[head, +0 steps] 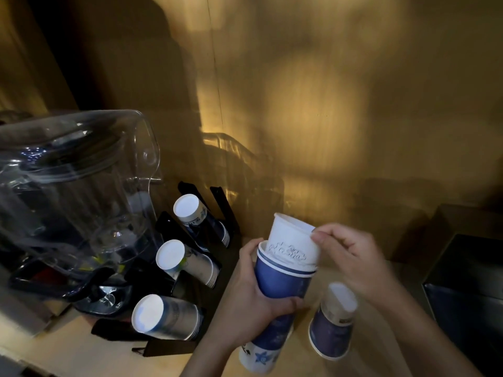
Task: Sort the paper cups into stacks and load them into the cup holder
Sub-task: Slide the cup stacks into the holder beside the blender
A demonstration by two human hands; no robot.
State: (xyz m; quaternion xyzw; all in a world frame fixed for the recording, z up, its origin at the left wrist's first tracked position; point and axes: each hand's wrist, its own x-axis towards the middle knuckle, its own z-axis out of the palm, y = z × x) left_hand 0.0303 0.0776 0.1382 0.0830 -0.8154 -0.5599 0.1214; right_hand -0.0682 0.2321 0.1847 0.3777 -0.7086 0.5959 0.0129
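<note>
My left hand (245,300) grips a stack of blue paper cups (275,308), held upright and slightly tilted. My right hand (351,257) pinches the rim of a white cup (292,242) that sits partly inside the top of that stack. A small upside-down stack of blue cups (333,327) stands on the counter under my right wrist. The black cup holder (168,227) at centre left carries three stacks lying on their sides, bases toward me: a far stack (196,216), a middle stack (185,261) and a near stack (166,317).
A large clear plastic drink dispenser (73,197) with a dark tap stands at the left, close to the holder. A dark box (468,292) sits at the right edge. A wooden wall (326,104) closes off the back.
</note>
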